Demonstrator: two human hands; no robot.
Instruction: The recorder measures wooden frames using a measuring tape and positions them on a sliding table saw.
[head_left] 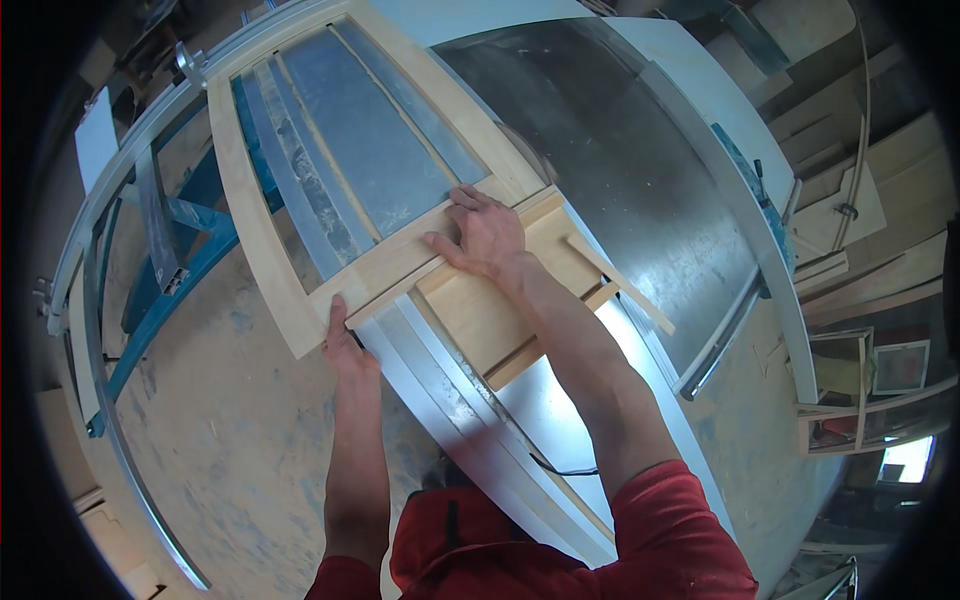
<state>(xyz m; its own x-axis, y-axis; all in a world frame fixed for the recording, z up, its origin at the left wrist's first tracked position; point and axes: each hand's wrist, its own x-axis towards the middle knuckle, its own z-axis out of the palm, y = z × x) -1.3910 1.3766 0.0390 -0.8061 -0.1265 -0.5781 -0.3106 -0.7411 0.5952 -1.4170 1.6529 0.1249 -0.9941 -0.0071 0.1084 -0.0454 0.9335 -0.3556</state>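
Observation:
A light wooden frame with one wide opening lies across the metal bed of a saw-like machine. At its near left corner, my left hand holds the frame, thumb on top and the other fingers mostly hidden below. My right hand grips the near rail, its fingers bent over the inner edge and its thumb spread to the left. Against the near side of the frame rests a flat wooden board with raised strips. A loose thin wooden strip lies on the board's right side, under my right forearm.
A dark metal table extends to the right, with a rail along its near end. At left, a curved-looking metal fence and a teal support arm stand over the dusty floor. Wooden offcuts are stacked far right.

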